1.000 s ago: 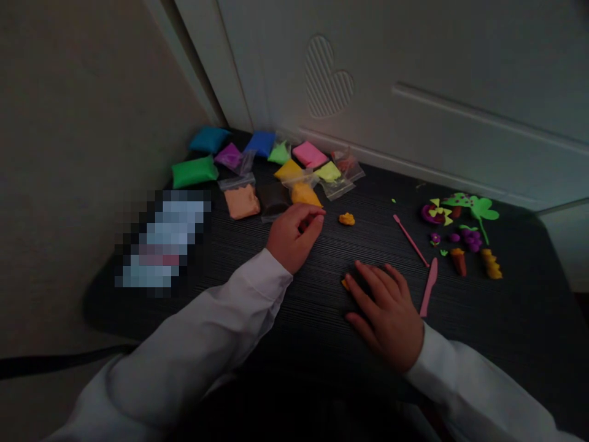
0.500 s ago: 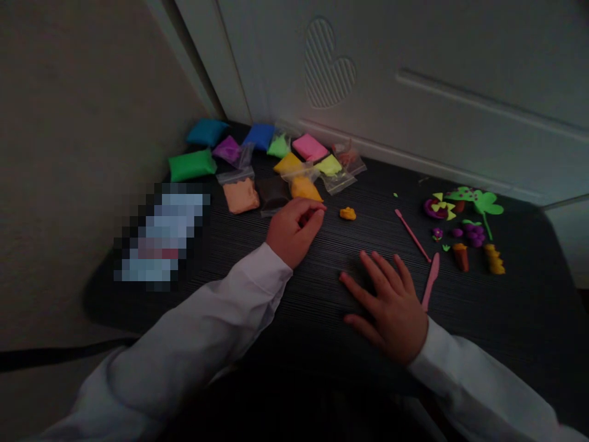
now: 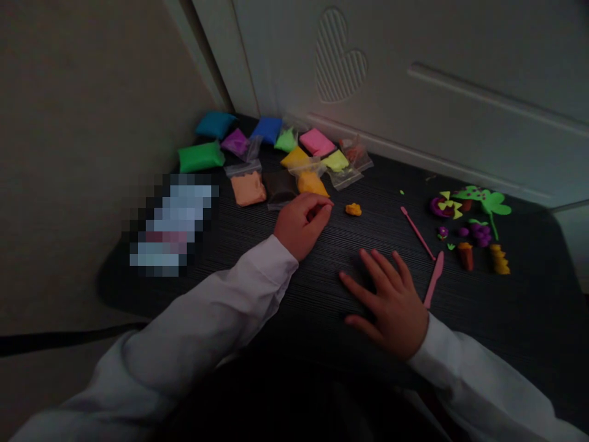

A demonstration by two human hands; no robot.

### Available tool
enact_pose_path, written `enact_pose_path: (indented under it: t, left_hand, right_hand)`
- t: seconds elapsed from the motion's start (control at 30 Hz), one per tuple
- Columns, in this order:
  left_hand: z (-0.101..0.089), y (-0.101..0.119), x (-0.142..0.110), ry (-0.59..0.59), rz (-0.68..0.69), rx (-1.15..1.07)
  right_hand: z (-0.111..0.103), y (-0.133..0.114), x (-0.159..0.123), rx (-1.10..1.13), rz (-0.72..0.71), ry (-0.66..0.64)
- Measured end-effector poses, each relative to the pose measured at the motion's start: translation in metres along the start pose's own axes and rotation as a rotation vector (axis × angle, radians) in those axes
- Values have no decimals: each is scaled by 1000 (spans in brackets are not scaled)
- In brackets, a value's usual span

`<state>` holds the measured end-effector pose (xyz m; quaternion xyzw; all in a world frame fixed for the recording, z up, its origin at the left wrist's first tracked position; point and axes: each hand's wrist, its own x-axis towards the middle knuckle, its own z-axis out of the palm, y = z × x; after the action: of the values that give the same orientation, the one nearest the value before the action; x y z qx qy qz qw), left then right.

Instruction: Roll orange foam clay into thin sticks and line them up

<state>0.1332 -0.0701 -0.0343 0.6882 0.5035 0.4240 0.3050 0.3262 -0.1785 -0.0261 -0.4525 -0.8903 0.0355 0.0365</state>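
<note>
My left hand rests on the dark table, its fingers curled and the thumb tip against the index finger. Nothing shows in the gap between them. It lies just in front of a bag of orange clay, and a small lump of orange clay sits to its right. My right hand is palm down on the table with fingers stretched and spread; what may lie under the palm is hidden. Right of it are a pink plastic knife and a thin pink modelling stick.
Several bags of coloured clay, including a green one and a peach one, line the back left. A blurred-out flat object lies at the left. Small clay models, among them purple grapes and a green leafy piece, stand right.
My right hand slid slightly forward and spread its fingers; a bit of orange clay seen at its fingertips is now covered. My left hand stayed put while the view shifted slightly.
</note>
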Motion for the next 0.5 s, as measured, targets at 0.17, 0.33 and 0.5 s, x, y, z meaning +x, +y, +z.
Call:
enact_pose_path:
  t: [0.17,0.33,0.5]
  left_hand:
    - [0,1,0,4,5,10]
    - [0,1,0,8,9,31]
    - [1,0,0,16,18,40]
  right_hand:
    - [0,-2,1,9,-31,-17]
    - [-2,0,2,-21,71,18]
    - [-3,1,2,-12,54,-16]
